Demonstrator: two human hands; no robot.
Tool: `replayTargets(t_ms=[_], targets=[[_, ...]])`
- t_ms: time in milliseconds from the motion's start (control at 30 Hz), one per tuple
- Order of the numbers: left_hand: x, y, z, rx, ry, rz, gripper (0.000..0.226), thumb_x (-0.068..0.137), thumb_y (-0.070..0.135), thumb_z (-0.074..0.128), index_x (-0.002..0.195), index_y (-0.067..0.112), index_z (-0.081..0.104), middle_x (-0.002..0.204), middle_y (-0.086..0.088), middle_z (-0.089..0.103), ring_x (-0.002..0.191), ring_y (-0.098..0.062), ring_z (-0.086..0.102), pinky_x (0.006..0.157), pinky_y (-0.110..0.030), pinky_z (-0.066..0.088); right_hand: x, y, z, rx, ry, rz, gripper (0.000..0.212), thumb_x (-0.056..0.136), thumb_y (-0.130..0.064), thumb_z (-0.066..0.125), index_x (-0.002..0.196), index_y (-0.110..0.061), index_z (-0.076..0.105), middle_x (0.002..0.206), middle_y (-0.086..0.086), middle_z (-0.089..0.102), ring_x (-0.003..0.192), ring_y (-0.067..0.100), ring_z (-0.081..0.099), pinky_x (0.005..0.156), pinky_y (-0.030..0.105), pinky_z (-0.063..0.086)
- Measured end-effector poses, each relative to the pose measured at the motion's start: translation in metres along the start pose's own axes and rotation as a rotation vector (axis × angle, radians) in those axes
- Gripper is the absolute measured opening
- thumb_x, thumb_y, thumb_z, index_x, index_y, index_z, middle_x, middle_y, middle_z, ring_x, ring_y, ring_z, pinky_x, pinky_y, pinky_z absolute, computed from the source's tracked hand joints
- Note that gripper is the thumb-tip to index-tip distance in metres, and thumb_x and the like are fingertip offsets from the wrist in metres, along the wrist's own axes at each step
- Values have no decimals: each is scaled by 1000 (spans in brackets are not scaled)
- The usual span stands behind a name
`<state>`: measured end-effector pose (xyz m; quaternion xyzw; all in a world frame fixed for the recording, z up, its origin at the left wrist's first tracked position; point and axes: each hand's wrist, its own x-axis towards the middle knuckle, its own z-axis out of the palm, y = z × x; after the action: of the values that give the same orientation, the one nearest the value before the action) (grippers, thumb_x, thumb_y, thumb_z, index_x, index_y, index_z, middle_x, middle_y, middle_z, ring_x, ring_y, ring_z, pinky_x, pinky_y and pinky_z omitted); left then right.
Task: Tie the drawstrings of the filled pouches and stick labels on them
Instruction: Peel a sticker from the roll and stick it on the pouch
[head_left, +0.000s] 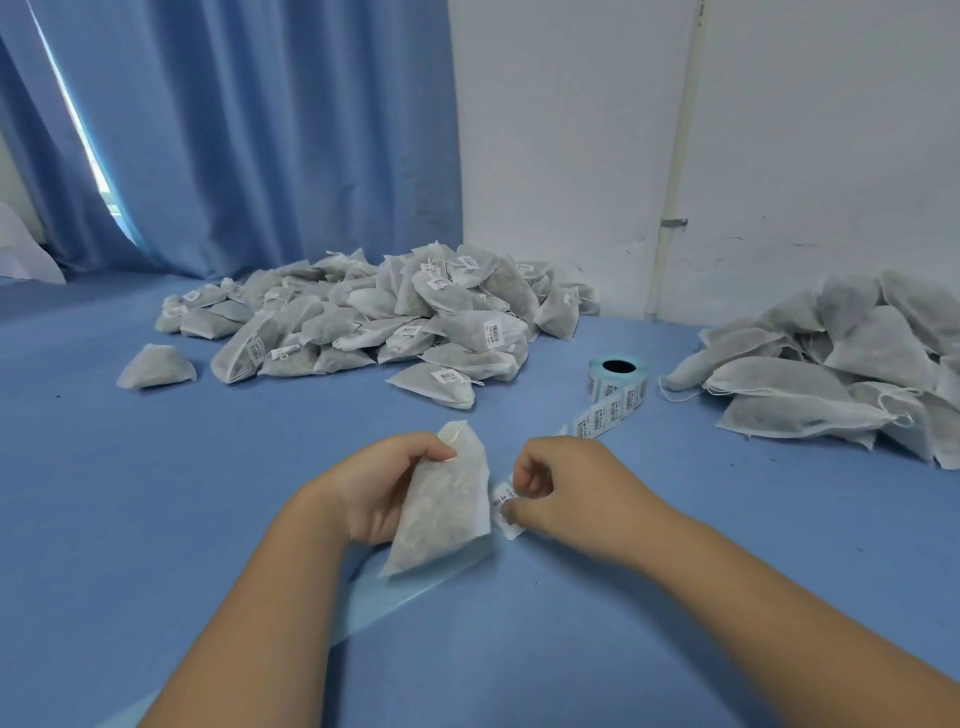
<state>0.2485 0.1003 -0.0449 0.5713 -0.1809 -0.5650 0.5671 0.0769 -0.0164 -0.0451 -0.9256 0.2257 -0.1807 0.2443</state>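
The left hand gripped a filled white pouch near its top, fingers curled round it, and held it tilted with its lower corner down on the blue worktop. Just beside the pouch's right edge, the right hand pinched a small printed label between thumb and fingertips; whether the label touched the pouch could not be told. Behind the hands stood a roll of labels, with a loose strip trailing from it toward the right hand. Farther back, left of the roll, lay a large heap of pouches, many of them bearing labels, and one pouch lay apart at its left. At the right side was a second heap with no labels showing and loose drawstrings. A blue curtain and a white wall stood behind the worktop.
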Motion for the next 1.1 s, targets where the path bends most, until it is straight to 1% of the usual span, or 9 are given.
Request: replayTargets(t_ms=[100,200,400,567,667,767,833,1000,1100], targets=[[1,1,-5,-41,-27,2,31,79,17,53,77,-4,75,91,-22,71,61,-29,70,52,-29,56,-3,-8,4,-14,26,-30,22,76,-42,70,76,-24,57,82,-9,60,77,9,57,69,29,49],[0,1,-4,-49,-57,7,35,82,19,50,74,-3,75,92,-23,71,59,-29,69,51,-27,54,-5,-13,9,-69,51,-28,26,77,-45,68,73,-25,52,84,-7,59,79,13,56,71,33,50],[-6,2,-1,-41,-130,5,31,83,16,52,82,-4,76,97,-23,72,70,-30,73,57,-31,58,-7,-18,12,-52,62,19,24,80,-39,64,76,-16,58,85,-3,61,81,16,58,74,34,50],[-8,2,2,-20,-75,46,28,80,14,56,90,-3,75,102,-22,72,83,-29,74,70,-37,62,-6,-16,6,53,29,83,22,83,-33,63,73,-14,65,78,-3,67,77,15,62,70,31,50],[-9,2,4,-27,-40,56,26,78,11,57,94,-4,71,99,-21,72,81,-28,74,67,-36,62,-5,-15,4,64,6,106,18,83,-30,62,70,-19,66,78,-9,68,77,10,62,70,27,50],[-12,2,5,-5,1,49,24,87,9,53,86,-2,74,92,-18,74,76,-26,74,58,-33,60,-3,-12,1,40,22,132,14,81,-23,61,71,-15,67,70,-15,64,69,6,59,61,18,45],[-13,3,7,52,51,55,22,94,10,51,90,1,71,87,-14,75,72,-23,74,55,-30,58,-3,-9,-3,28,34,168,11,78,-18,60,70,-13,67,62,-13,60,58,3,52,52,15,40],[-23,7,22,146,88,159,19,95,11,53,100,3,69,91,-11,75,76,-20,74,61,-29,60,-19,-2,-32,92,87,268,14,76,-16,62,62,-16,63,60,-9,61,44,-2,46,41,9,35],[-31,8,42,156,135,293,17,95,9,53,100,4,68,90,-12,74,74,-20,72,63,-30,61,-38,-2,-60,212,135,296,13,78,-17,65,66,-17,67,68,-2,70,59,5,61,60,22,51]])
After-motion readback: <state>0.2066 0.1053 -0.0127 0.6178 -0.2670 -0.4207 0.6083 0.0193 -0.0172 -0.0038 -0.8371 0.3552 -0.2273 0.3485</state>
